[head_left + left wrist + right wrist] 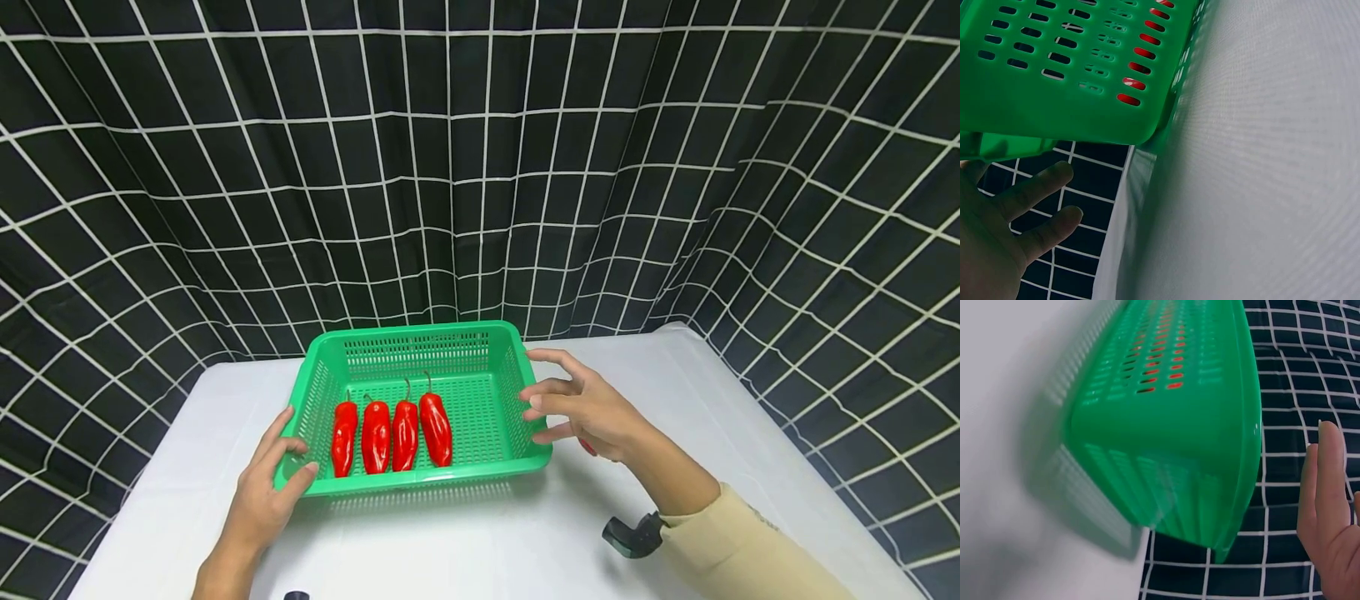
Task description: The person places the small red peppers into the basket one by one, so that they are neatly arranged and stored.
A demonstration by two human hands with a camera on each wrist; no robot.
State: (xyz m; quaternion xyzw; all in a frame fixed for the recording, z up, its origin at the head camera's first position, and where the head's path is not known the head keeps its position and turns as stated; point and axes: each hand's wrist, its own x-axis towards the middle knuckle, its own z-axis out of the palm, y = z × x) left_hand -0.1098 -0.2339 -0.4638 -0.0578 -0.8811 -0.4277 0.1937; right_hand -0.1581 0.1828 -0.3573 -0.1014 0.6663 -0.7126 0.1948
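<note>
Green slotted basket [420, 350] sits near the middle of the white table [712, 400], long side facing the person. Inside, four red peppers [391, 433] lie side by side in a row on the left half of the floor, stems pointing away toward the back wall; neighbours look to be touching or nearly so, and the right half of the floor is bare. Left hand [266, 492] is at the basket's front-left corner, thumb resting on the rim, fingers loosely spread and not wrapped round it; the left wrist view shows those fingers [1035, 187] straight and free below the rim. Right hand [581, 408] is just beside the right wall, fingers extended and apart, gripping nothing; whether the fingertips touch the wall cannot be told. A small red object [587, 447] peeks out under the right palm, mostly hidden. Black curtain with white grid [480, 167] encloses the table behind and on both sides.
</note>
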